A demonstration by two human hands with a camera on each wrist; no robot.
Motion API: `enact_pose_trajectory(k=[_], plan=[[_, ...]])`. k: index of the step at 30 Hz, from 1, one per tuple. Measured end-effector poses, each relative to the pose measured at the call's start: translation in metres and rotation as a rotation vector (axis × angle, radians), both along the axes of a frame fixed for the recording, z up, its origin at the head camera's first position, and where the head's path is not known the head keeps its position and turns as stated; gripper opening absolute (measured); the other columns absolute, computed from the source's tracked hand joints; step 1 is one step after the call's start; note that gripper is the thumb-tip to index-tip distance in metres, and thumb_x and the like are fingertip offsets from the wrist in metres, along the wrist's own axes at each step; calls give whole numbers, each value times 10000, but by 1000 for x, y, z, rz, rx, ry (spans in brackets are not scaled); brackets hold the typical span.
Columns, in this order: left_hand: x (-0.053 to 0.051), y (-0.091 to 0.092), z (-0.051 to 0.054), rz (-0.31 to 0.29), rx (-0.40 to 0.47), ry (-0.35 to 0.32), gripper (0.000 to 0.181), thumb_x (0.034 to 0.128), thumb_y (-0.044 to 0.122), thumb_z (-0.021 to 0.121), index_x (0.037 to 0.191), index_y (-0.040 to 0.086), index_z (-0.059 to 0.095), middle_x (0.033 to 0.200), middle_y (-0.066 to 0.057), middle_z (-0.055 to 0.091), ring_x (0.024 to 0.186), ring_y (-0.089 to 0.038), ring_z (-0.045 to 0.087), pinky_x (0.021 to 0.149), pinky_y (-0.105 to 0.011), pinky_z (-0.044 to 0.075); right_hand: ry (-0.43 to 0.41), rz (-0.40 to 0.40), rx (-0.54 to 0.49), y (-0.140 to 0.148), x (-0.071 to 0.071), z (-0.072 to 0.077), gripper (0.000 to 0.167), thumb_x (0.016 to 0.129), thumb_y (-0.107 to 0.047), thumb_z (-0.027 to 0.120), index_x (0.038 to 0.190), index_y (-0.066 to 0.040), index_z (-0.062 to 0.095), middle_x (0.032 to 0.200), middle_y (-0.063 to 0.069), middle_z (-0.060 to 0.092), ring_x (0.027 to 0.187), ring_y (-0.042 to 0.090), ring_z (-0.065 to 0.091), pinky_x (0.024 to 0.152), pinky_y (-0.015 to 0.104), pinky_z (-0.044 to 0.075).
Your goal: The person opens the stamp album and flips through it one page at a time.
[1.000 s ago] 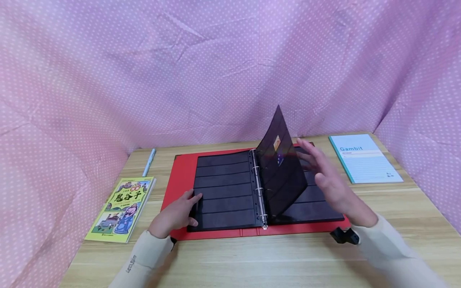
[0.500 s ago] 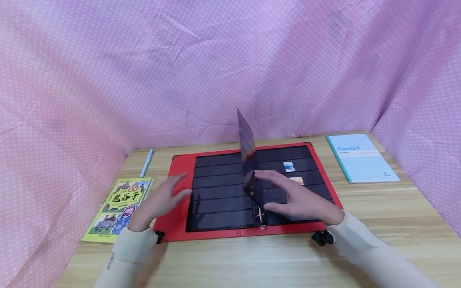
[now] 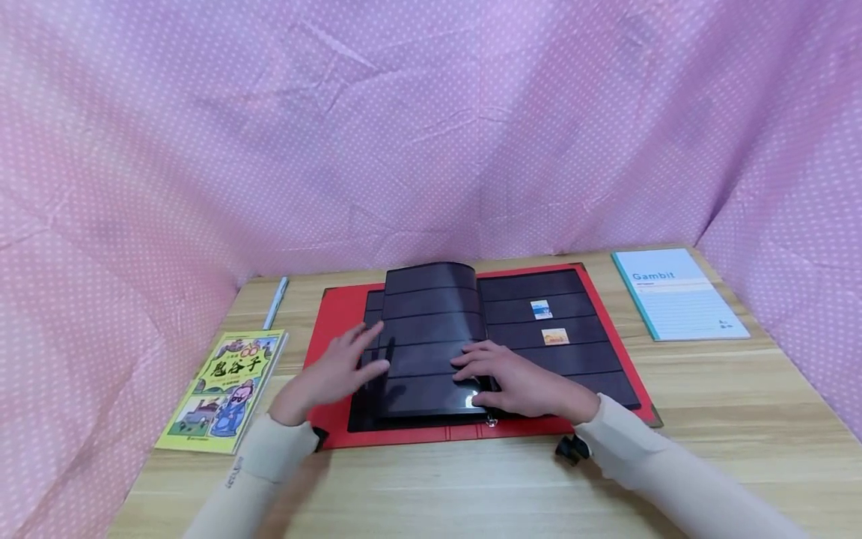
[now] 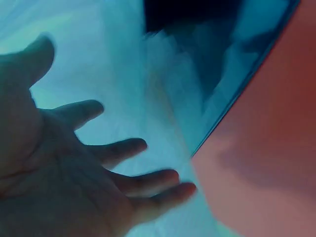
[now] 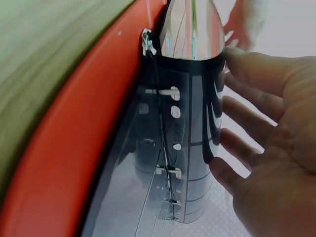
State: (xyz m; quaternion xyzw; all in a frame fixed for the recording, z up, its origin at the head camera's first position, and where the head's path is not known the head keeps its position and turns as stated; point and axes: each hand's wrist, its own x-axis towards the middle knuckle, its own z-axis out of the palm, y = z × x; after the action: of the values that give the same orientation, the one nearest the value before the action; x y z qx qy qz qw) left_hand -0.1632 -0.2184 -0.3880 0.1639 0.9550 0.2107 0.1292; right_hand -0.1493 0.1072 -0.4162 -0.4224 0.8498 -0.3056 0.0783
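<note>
A red ring binder [image 3: 334,311] lies spread on the table. One black pocket page [image 3: 431,322] has come over to the left side and still bulges near the rings [image 5: 168,173]. My right hand [image 3: 528,382] rests its extended fingertips on this page near the spine. Over the binder's left part, my left hand [image 3: 333,374] is spread beside the page's outer edge, holding nothing; in the left wrist view its fingers are apart from the page. On the right-hand page [image 3: 586,359] sit a blue-and-white stamp [image 3: 541,309] and an orange-and-cream stamp [image 3: 555,337].
A yellow comic-style book [image 3: 222,393] lies at the left, with a light blue pen [image 3: 275,302] behind it. At the right is a pale blue notebook [image 3: 680,296] marked Gambit. Pink dotted cloth [image 3: 431,135] hangs behind the wooden table [image 3: 431,486].
The black page has swung from right to left, uncovering the two stamps. My right hand followed it leftward to the spine. My left hand lifted away from the left page, then moved back rightward.
</note>
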Motion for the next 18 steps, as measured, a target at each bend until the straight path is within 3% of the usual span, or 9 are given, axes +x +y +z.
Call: enact_pose_trajectory(k=[4,8,13,18], plan=[[-1,18,-21,-12,-178,-45,839,838,604,586,1515,258,232,1525,-211,168,1322,-515,184,959,-716,227,15,-8,20,-2,1,1,382,860,-187,712,1230,-133,633,1388,-6,485,1346,220,300,1059,481,284],[0,30,-33,1,-306,-49,870,814,555,652,1513,236,245,1515,-241,166,1313,-547,164,933,-729,250,-30,-9,30,0,3,3,391,878,-160,690,1260,-147,609,1425,-25,442,1366,191,269,1067,456,291],[1,38,-38,14,-375,-26,879,806,510,681,1510,210,249,1503,-251,182,1308,-553,165,906,-716,302,-94,-100,-22,13,3,1,534,897,-134,663,1394,-188,476,1525,-83,252,1363,133,261,1020,375,375],[0,37,-38,12,-386,-19,871,816,479,681,1512,191,244,1505,-234,194,1314,-534,183,921,-711,287,-151,-225,2,25,2,-11,714,912,-329,637,1502,-168,268,1557,-9,161,1359,228,289,1009,441,377]])
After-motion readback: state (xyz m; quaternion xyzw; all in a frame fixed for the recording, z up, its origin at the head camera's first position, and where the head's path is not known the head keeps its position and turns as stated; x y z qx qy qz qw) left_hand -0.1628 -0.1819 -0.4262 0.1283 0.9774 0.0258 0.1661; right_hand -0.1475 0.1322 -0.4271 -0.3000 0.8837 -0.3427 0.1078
